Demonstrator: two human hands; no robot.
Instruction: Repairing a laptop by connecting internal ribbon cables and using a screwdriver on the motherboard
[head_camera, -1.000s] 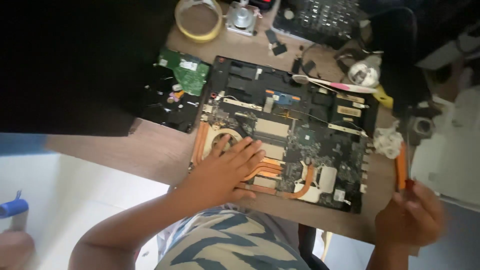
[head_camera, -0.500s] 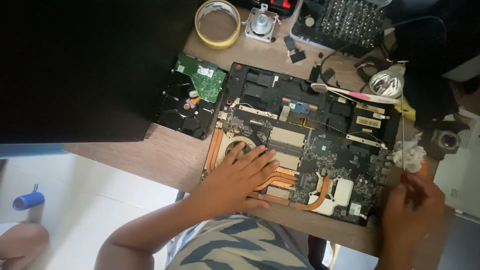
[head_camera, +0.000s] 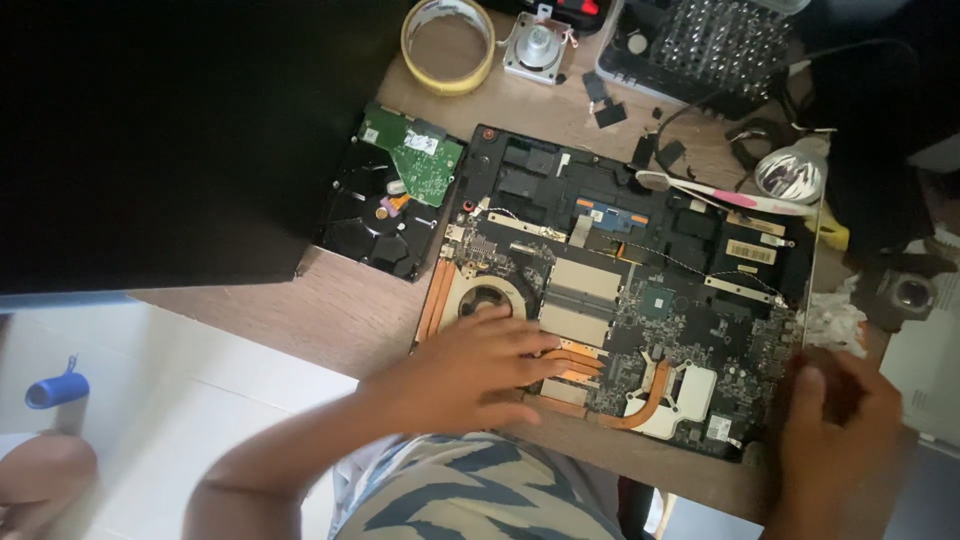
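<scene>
An opened laptop (head_camera: 640, 300) lies base-up on a wooden table, its circuit board, copper heat pipes and fan exposed. My left hand (head_camera: 470, 370) rests flat on its near left corner, fingers spread over the fan and heat pipes. My right hand (head_camera: 835, 430) is closed at the laptop's near right corner, gripping a screwdriver. Its thin shaft (head_camera: 806, 270) runs away from me along the laptop's right edge. The handle is hidden inside my fist.
A bare hard drive (head_camera: 385, 215) with a green circuit board (head_camera: 415, 160) sits left of the laptop. Behind are a tape roll (head_camera: 448, 45), a small speaker (head_camera: 538, 45) and a tray of bits (head_camera: 700, 45). A toothbrush (head_camera: 720, 195), a silver reflector (head_camera: 790, 172) and crumpled tissue (head_camera: 830, 320) lie at right.
My right hand has closed in on the laptop's right corner, and the screwdriver's orange handle has vanished into my fist. My left hand stays on the fan area. The view has shifted.
</scene>
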